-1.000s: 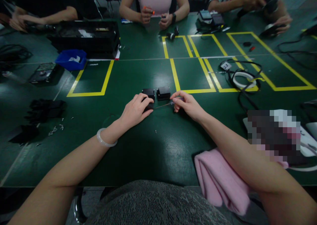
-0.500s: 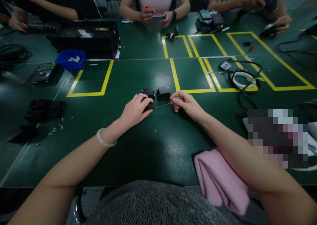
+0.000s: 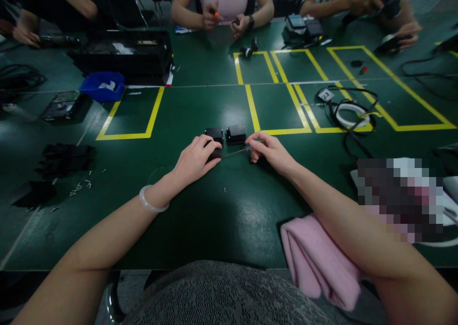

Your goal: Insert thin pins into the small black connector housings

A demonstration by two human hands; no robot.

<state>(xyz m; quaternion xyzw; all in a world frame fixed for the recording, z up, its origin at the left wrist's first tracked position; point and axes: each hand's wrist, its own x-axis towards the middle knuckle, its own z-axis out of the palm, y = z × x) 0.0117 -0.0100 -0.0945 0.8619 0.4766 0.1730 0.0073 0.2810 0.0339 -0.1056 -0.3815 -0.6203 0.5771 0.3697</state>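
Note:
My left hand (image 3: 198,157) is closed around a small black block-shaped part (image 3: 215,153) on the table, and the fingers cover most of it. In my right hand (image 3: 267,149) is a screwdriver (image 3: 236,151), its thin shaft pointing left with the tip at the side of the held part. The handle is mostly hidden by my fingers. Just beyond my hands stand two similar black blocks (image 3: 235,133), side by side, with small screws showing on their sides. One loose screw (image 3: 224,190) lies on the table nearer to me.
Loose screws (image 3: 76,189) and black parts (image 3: 64,159) lie at the left. Further back are a blue bin (image 3: 102,86) and a long black tray (image 3: 125,57). A coiled cable (image 3: 352,115) and a pink cloth (image 3: 318,260) lie right. Several people sit opposite.
My hands, the held part and the screwdriver stay in nearly the same place. Across the table, a person's hand with an orange-handled tool has turned and shifted slightly.

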